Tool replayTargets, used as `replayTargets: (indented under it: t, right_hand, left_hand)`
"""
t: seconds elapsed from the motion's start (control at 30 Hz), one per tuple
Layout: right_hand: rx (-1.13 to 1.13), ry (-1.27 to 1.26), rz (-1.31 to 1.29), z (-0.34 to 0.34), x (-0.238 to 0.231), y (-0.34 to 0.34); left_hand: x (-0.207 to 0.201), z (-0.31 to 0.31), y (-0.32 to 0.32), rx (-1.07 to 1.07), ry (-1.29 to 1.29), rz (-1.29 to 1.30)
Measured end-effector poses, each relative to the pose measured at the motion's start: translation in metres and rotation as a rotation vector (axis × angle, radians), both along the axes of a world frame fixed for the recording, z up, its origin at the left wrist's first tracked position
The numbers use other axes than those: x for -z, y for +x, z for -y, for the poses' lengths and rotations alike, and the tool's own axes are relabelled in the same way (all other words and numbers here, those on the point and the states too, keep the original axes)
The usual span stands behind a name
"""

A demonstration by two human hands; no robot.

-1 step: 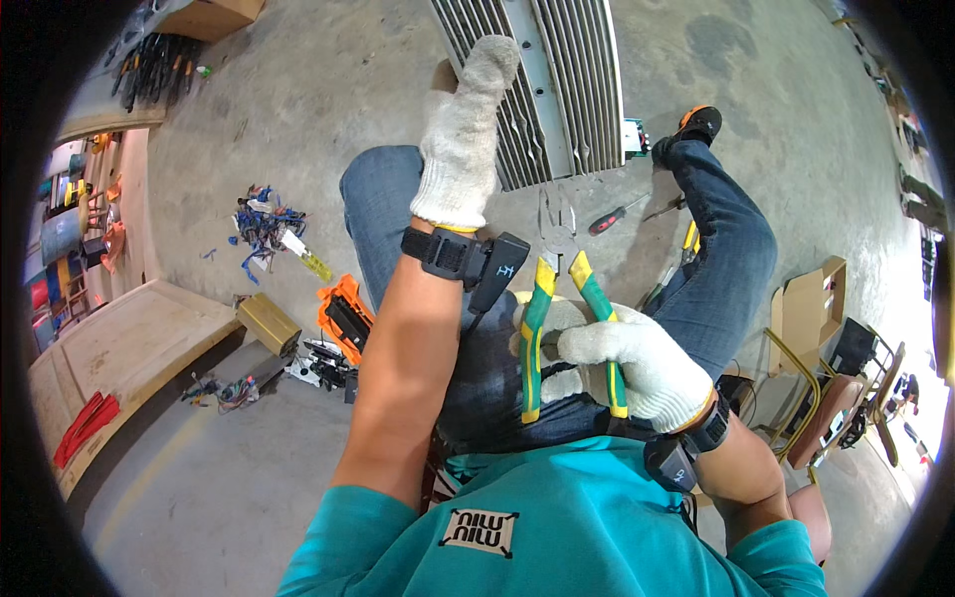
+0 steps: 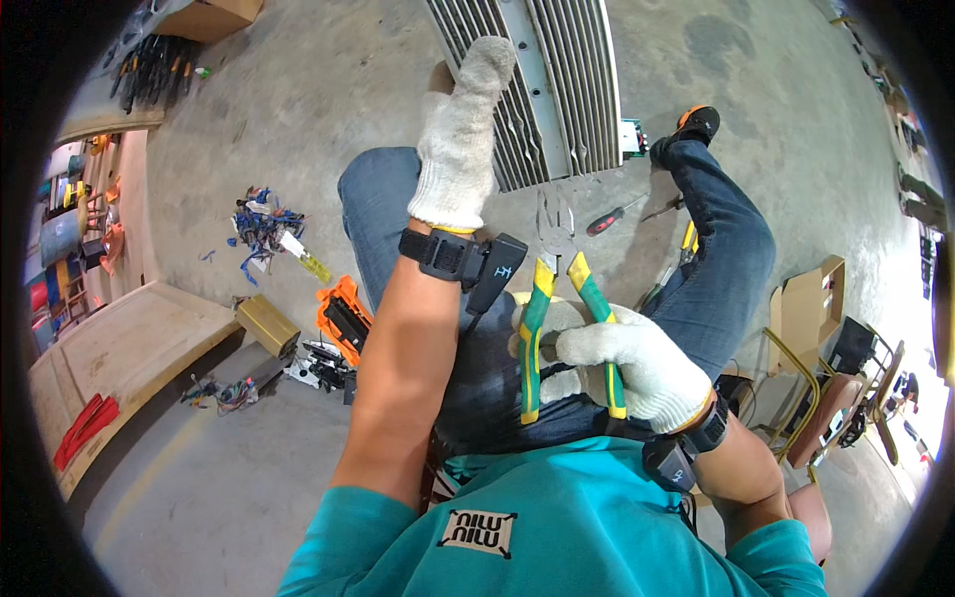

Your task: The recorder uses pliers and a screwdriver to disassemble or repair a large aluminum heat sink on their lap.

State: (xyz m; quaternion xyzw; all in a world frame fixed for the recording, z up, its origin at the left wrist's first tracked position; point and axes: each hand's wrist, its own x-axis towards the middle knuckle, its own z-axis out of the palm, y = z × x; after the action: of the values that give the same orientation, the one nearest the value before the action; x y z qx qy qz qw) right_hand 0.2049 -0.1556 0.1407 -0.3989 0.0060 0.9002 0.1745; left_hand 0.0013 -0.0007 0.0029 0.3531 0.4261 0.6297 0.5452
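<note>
Preferably grip the pliers (image 2: 538, 310), probably rigid and moderately heavy, by the sleeved handles (image 2: 595, 298), held spread in the right fingers (image 2: 589, 344) above the lap (image 2: 485, 393), with left fingers (image 2: 489, 66) at the finned panel (image 2: 579, 95), whether grasping it unclear.

Open floor (image 2: 298, 109) lies between the wire pile (image 2: 264, 224) and the metal panel (image 2: 587, 90), whose left side the left hand (image 2: 460, 144) blocks; a screwdriver (image 2: 603, 222) obstructs right of the pliers (image 2: 535, 320).
</note>
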Motion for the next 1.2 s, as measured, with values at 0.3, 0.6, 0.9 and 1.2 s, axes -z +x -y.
replayTargets:
  t: [0.3, 0.6, 0.9, 1.2]
  right_hand:
    - [0.026, 0.072, 0.024, -0.006, -0.010, 0.008]
    - [0.023, 0.105, 0.086, -0.004, -0.012, 0.013]
    - [0.014, 0.106, 0.096, -0.005, -0.012, 0.018]
    - [-0.043, 0.115, 0.137, -0.004, -0.012, 0.024]
  left_hand:
    - [-0.022, 0.008, 0.002, 0.030, -0.044, 0.046]
    - [-0.018, 0.004, -0.003, -0.022, -0.098, 0.050]
    - [-0.022, 0.009, -0.001, 0.018, -0.105, -0.081]
    - [-0.018, 0.008, -0.005, 0.005, -0.144, -0.038]
